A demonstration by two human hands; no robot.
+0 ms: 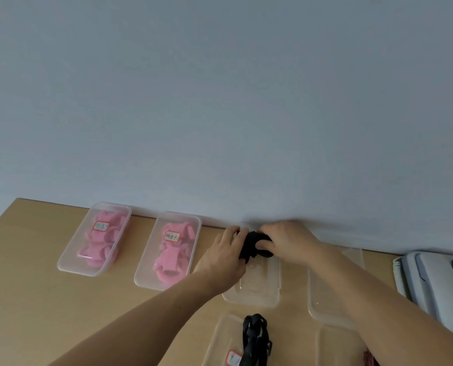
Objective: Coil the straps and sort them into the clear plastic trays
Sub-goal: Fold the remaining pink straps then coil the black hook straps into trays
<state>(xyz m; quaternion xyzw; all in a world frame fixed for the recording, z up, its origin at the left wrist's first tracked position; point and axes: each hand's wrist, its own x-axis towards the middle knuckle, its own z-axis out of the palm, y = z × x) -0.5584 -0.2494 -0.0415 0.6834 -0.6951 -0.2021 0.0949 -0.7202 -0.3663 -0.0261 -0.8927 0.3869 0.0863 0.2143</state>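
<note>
Holding a bunched black strap (254, 245) between them, both hands are raised over the far end of a clear plastic tray (259, 294) at the back of the worktop (35, 299). Left hand (225, 257): fingers closed on the strap's left side. Right hand (286, 241): fingers curled over the top, thumb pressed into the bundle. To the left, two labelled trays stand apart: the far-left tray (67, 260) and the second tray (146, 278), each holding pink straps (101, 241). A near tray (220, 336) at the lower edge holds another black strap (255, 336). One more clear tray (323, 299) lies to the right, partly behind the right forearm. A white telephone (436, 286) sits at the right edge.
</note>
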